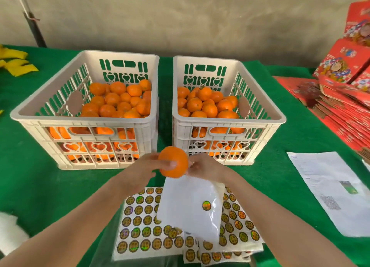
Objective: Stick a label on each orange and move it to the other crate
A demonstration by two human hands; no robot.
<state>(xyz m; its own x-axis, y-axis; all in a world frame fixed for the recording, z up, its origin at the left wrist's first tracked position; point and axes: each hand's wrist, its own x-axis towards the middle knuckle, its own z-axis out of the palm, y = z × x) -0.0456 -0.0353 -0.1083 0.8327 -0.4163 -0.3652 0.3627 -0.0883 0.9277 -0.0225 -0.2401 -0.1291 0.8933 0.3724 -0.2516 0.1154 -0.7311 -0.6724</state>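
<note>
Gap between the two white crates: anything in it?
Nothing. In the head view the left crate and the right crate stand apart, and only a bare strip of green cloth shows between them.

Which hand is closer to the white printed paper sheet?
Right. The right hand is left of the white printed paper; the left hand, gripping the orange, is farther left.
</note>
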